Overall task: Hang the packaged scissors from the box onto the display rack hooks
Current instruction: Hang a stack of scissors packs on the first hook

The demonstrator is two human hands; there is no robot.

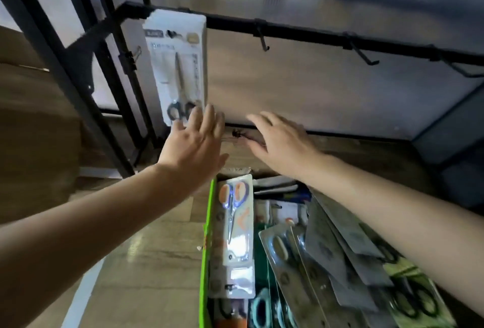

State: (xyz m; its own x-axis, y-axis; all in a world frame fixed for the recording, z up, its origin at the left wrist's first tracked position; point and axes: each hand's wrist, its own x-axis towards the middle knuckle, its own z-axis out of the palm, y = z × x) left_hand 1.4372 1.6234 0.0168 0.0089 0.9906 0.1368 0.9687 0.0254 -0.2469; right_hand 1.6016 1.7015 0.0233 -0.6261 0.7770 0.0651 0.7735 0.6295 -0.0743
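Closest to me, the green-walled box (207, 249) sits on the floor, crammed with packaged scissors. An orange-and-blue pack (237, 223) lies face up along its left wall, and grey-backed packs (340, 238) fan over one another on the right, so plenty is left to hang. Above the box both arms reach forward. The left hand (193, 141) is spread wide and holds nothing. Its fingertips overlap the bottom edge of a white pack (178, 66), perhaps to steady it, though I cannot tell whether they touch. The right hand (280, 139) is flat with loose fingers, empty too, and hovers apart from any pack. Farther back, that white pack, with black-handled scissors inside, hangs straight down at the left end of the black rail (314, 33). To its right an empty hook (264, 43) and more beyond it stand bare, so I judge the next move is down into the box for another pack.
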